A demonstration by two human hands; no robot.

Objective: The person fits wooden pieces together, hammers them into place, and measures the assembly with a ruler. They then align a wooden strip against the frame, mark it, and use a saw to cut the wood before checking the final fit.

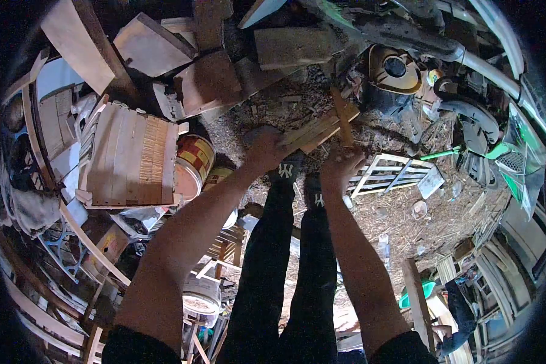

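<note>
My left hand [266, 150] is closed round the near left end of a light wooden board [321, 130], which slants up to the right above my shoes. My right hand [342, 165] is closed just below a narrow orange-brown wooden strip [343, 118]. That strip stands across the board near its right end, and its lower end meets my right fingers. Whether the strip touches the board cannot be made out.
A slatted wooden crate [130, 158] and paint buckets [194, 155] stand at the left. A white slatted frame [388, 175] lies right of my right hand. Wood blocks [209, 84] lie ahead, a black container [394, 73] beyond. Another person's arm [446, 333] shows at lower right.
</note>
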